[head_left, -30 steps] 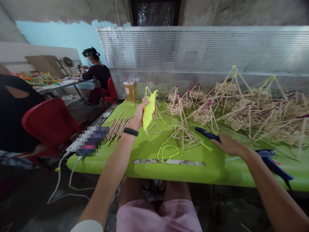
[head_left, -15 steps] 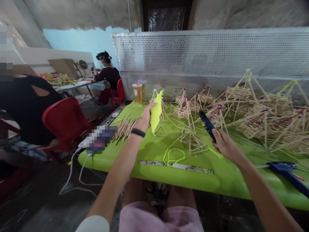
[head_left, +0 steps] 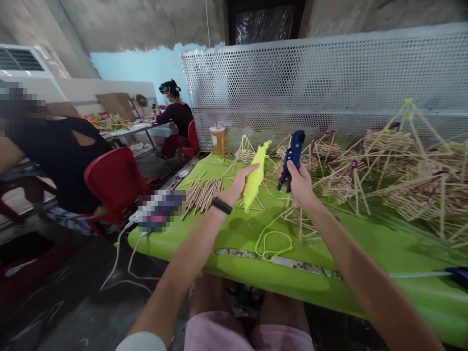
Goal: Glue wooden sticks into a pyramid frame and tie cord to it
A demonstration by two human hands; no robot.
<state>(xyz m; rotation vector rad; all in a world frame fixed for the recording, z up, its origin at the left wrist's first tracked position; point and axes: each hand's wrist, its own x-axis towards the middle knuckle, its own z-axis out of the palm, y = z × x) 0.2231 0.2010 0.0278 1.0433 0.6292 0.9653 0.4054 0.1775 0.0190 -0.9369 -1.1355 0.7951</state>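
Note:
My left hand (head_left: 241, 187) is wrapped round a long bundle of neon yellow cord (head_left: 255, 180), held upright above the table. Closed round a dark blue hand cutter (head_left: 294, 148), my right hand (head_left: 298, 183) is just right of the bundle, the tool's head pointing up. Cutter and cord are apart. A strand of the cord makes a loose loop (head_left: 277, 245) near the front edge. Under my right wrist is a small stick frame (head_left: 302, 224), partly hidden by the arm.
Thin wooden sticks (head_left: 203, 195) lie at left by a power strip (head_left: 151, 207). A drink cup (head_left: 218, 141) stands at the back. Stacked stick frames (head_left: 420, 195) fill the right. A blue glue gun (head_left: 458, 277) lies at the right edge. Two people sit left, near red chairs (head_left: 113, 178).
My right hand has brought the cutter left and up, close to the yellow bundle. My left hand still holds the bundle. The camera view has turned slightly left.

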